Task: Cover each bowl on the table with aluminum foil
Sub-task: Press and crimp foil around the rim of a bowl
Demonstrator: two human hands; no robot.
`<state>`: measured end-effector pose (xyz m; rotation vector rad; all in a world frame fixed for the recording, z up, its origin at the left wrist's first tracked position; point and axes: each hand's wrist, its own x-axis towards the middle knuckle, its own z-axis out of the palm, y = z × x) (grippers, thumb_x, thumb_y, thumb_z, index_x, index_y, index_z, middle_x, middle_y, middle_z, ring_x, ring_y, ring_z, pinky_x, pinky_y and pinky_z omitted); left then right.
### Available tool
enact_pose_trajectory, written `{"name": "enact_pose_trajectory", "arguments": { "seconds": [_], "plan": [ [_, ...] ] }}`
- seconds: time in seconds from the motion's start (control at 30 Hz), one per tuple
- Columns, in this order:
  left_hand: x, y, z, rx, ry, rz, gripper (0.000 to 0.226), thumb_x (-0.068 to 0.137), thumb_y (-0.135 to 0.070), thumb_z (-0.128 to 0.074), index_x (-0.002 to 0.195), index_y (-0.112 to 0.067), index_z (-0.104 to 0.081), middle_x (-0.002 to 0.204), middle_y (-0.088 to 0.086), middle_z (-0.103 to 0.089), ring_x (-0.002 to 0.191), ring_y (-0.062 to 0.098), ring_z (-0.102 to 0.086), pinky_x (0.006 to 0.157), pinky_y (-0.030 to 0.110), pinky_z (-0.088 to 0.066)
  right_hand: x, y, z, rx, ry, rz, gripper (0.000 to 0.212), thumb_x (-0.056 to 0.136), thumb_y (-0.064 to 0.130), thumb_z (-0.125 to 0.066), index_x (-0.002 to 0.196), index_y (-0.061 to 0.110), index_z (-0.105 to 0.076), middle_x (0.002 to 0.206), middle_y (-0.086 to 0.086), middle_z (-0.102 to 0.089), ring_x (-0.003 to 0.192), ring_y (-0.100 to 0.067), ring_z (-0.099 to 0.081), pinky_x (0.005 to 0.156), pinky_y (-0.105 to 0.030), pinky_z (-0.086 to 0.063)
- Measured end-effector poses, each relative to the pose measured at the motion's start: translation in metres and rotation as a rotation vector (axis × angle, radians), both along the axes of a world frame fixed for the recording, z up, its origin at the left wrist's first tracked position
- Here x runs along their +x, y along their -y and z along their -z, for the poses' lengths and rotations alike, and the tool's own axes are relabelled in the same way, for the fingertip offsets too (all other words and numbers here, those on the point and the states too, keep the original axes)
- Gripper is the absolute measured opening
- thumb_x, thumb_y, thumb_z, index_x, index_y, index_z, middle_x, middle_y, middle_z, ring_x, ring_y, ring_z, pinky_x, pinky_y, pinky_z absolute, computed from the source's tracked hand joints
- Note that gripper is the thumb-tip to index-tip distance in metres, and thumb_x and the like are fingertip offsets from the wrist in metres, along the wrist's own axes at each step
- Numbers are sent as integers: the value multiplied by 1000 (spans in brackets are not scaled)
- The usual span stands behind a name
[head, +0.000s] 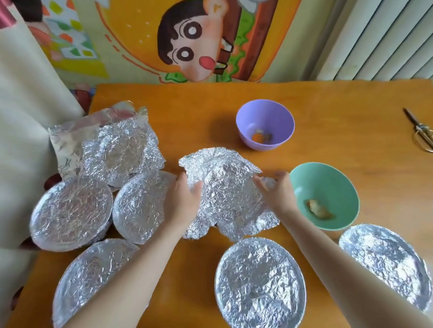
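A crumpled foil sheet [227, 191] lies draped over a bowl in the middle of the orange table [359, 103]; the bowl under it is hidden. My left hand [185, 197] presses the sheet's left side with straight fingers. My right hand [277, 188] presses its right edge, fingers flat. A purple bowl [265, 115] with scraps of food stands uncovered behind. A green bowl [328, 189] with a piece of food stands uncovered at the right. Several foil-covered bowls stand around, such as one at the front [260, 290], one at the right [387, 262] and one at the left [71, 214].
Loose foil sheets [81, 136] lie piled at the table's far left corner. Gold-handled scissors [426, 135] lie at the far right. A cream cloth [10, 119] hangs along the left side. A cartoon mural [190, 36] covers the wall behind.
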<state>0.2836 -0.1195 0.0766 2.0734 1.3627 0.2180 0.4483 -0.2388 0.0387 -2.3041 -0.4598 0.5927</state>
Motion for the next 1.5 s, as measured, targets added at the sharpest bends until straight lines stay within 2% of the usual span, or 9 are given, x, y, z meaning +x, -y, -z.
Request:
{"name": "enact_pose_trajectory", "arguments": {
  "seconds": [0.17,0.33,0.47,0.57,0.67,1.03,1.17,1.33,1.5],
  "plan": [
    [5,-5,10,70,-62,72,43,97,-36,-45,121,-1,-51,128,11,-51,120,25,-48,94,38,-44,2,2,1,19,101,-39,54,79,28,-73,122,4,-51,126,-12,-48,122,-24,-44,95,-24,-30],
    [6,-11,14,82,-90,55,38,95,-29,-51,121,-2,-47,117,10,-56,103,23,-55,77,30,-43,-7,5,3,-60,239,-135,46,84,24,-67,124,5,-51,125,-15,-49,119,-33,-44,100,-35,-31],
    [3,-13,19,57,-110,57,56,87,-18,-64,133,-4,-34,122,18,-52,88,27,-61,68,33,-52,-18,3,6,-81,464,-292,49,87,15,-62,129,-5,-47,136,-27,-44,132,-44,-35,113,-47,-24],
    [3,-14,20,50,-148,59,63,85,-17,-66,136,-6,-31,125,19,-51,95,28,-59,74,36,-55,-24,-1,7,-142,415,-349,58,94,20,-52,142,-3,-29,150,-23,-26,142,-37,-17,118,-40,-10],
    [5,-14,20,45,-172,58,60,87,-19,-64,136,-8,-32,117,15,-56,83,22,-56,62,31,-49,-26,1,14,-127,333,-347,60,97,21,-45,145,-3,-18,152,-20,-21,144,-30,-13,117,-31,-4],
    [27,-28,25,101,3,108,49,96,-28,-51,136,-3,-36,116,14,-60,90,25,-62,62,25,-39,-20,-6,16,16,149,-214,58,96,13,-47,143,-8,-21,147,-26,-27,139,-35,-25,114,-33,-18],
    [31,-32,24,72,-71,198,48,100,-33,-37,133,1,-33,106,19,-61,89,33,-61,65,39,-47,-18,-5,17,21,149,-169,56,95,11,-48,142,-5,-24,145,-24,-30,136,-35,-30,112,-35,-23],
    [15,-30,27,97,-79,242,33,101,-31,-35,110,-1,-44,101,20,-59,92,31,-54,67,35,-39,-24,-7,17,32,141,-166,53,96,10,-45,142,-5,-23,145,-23,-29,136,-34,-31,111,-33,-24],
    [1,-31,23,115,-228,261,37,101,-33,-29,109,-3,-49,104,17,-59,101,31,-51,81,40,-37,-28,-10,17,45,120,-173,52,96,11,-45,142,-4,-25,144,-21,-31,134,-33,-34,108,-32,-27]
  ]
}}
